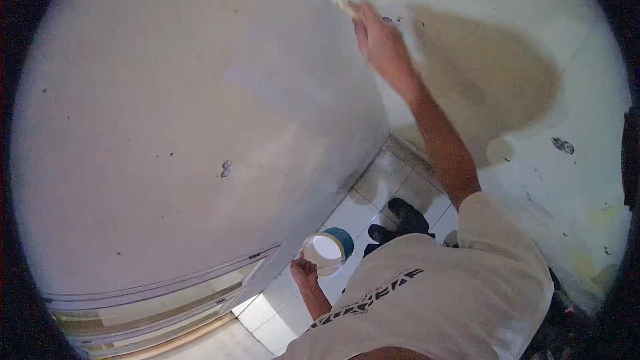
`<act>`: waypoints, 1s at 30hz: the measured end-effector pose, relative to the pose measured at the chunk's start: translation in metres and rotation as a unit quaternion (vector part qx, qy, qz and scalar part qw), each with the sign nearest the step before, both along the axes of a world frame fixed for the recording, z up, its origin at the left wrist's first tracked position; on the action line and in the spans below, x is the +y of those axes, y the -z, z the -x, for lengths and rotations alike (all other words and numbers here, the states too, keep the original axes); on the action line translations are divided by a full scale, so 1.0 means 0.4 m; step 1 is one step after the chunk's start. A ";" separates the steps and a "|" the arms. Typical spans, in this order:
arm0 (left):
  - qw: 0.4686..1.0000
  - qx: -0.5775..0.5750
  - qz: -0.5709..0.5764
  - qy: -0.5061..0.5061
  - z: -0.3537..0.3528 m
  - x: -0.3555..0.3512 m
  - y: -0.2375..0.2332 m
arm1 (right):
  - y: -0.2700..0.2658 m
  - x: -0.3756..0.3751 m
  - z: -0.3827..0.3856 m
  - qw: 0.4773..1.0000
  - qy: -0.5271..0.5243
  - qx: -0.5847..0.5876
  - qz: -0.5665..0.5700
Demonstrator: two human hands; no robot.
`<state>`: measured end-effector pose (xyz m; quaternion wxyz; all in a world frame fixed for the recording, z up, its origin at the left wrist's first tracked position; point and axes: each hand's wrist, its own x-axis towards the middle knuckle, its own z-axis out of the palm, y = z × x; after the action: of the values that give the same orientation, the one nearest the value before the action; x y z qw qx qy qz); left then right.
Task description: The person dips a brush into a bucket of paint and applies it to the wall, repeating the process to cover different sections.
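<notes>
High up at the corner where two walls meet, my right hand point(381, 43) is closed round the handle of a brush point(339, 1), its pale bristles close to or against the wall point(200, 93). Low down, my left hand point(305, 270) is closed at the rim side of a bucket point(339, 245), blue-green outside with white contents. The hand seems to grip the bucket's rim or handle; which one is too small to tell.
The right wall point(587, 60) carries my arm's shadow and dark marks. Tiled floor point(353, 213) lies below, with my dark shoes point(400, 220) on it. At the lower left is a framed window or door opening point(160, 300).
</notes>
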<state>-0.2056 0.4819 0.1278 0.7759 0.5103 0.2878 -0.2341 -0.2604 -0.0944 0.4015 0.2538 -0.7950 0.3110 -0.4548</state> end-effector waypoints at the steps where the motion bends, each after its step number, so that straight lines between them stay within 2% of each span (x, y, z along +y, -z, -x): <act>1: 1.000 0.002 0.004 0.000 -0.002 -0.006 0.002 | 0.063 0.029 -0.010 0.999 0.006 0.008 -0.032; 3: 1.000 0.021 0.010 -0.002 0.005 0.000 0.001 | 0.247 0.030 -0.021 0.993 -0.004 0.019 -0.120; 5: 1.000 0.018 0.011 -0.012 0.026 0.009 0.010 | 0.517 -0.001 -0.034 0.984 -0.017 0.139 -0.114; 7: 1.000 -0.001 0.016 -0.010 0.004 -0.005 -0.001 | 0.600 0.040 -0.002 0.984 -0.013 0.146 -0.101; 8: 0.999 -0.013 0.047 -0.006 0.006 -0.007 -0.017 | 0.547 0.051 -0.002 0.986 -0.011 0.137 -0.097; 9: 0.997 -0.015 0.073 -0.007 0.018 0.001 -0.024 | 0.429 0.084 0.024 0.992 0.021 0.074 -0.105; 10: 0.998 -0.010 0.068 -0.011 0.018 -0.006 -0.024 | 0.307 0.116 0.059 0.992 0.051 0.017 -0.117; 12: 0.999 0.034 -0.012 0.012 0.009 -0.006 -0.025 | 0.068 0.115 0.090 0.987 0.018 -0.023 -0.156; 14: 0.999 0.021 -0.025 -0.009 -0.005 -0.008 -0.022 | -0.068 0.096 0.082 0.992 -0.002 -0.117 -0.043; 15: 0.999 0.039 0.005 -0.002 -0.006 -0.020 -0.033 | -0.080 0.064 0.061 0.992 0.001 -0.118 -0.041; 17: 0.998 0.058 0.036 0.003 0.001 -0.020 -0.021 | -0.099 0.017 0.023 0.973 -0.020 -0.166 0.161; 18: 0.998 0.036 0.043 0.000 0.008 -0.003 0.003 | -0.068 0.024 0.012 0.973 -0.022 -0.167 0.161; 20: 0.999 0.010 0.051 -0.004 0.008 0.031 0.021 | 0.078 0.031 -0.018 0.996 -0.060 -0.050 0.037; 22: 0.997 0.053 0.062 -0.008 0.008 0.026 0.041 | 0.219 0.043 -0.010 0.998 -0.058 0.024 0.008; 24: 0.998 0.035 0.040 -0.024 0.016 -0.012 0.036 | 0.323 0.051 0.004 0.992 -0.042 0.115 0.019; 25: 0.999 0.015 0.010 -0.037 0.022 -0.017 0.031 | 0.369 0.039 0.016 0.992 -0.044 0.118 0.020; 26: 0.999 0.015 0.013 -0.036 0.019 -0.021 0.032 | 0.407 0.009 0.023 0.983 -0.065 0.165 0.056; 28: 0.998 0.036 0.023 -0.049 0.003 -0.028 0.032 | 0.370 -0.038 0.010 0.969 -0.085 0.212 0.096; 30: 0.998 0.045 0.025 -0.046 0.005 -0.024 0.051 | 0.181 -0.058 0.005 0.905 -0.055 0.420 0.045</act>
<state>-0.2076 0.4723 0.1075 0.7849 0.4658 0.3395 -0.2275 -0.2624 -0.1175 0.3291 0.0880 -0.9387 0.3242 -0.0771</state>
